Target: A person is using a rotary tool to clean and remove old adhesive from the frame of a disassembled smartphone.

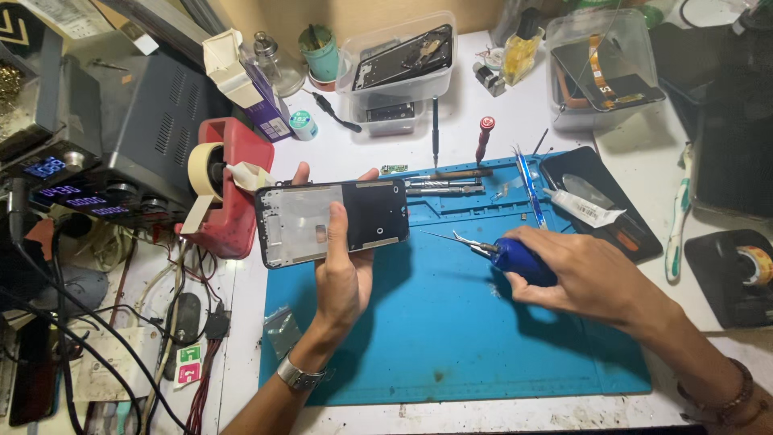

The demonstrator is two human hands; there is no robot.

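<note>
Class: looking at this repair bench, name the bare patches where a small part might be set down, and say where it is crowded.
Bare: the blue mat below the right hand, beside the left hand. Crowded: the mat's top edge with tweezers, and the back by the plastic tubs.

We take the blue work mat as our mark. Left of it, small green and pink labels lie among cables. Far left, dark meters show blue lit displays. Beyond its far-left corner leans a white and purple carton.
</note>
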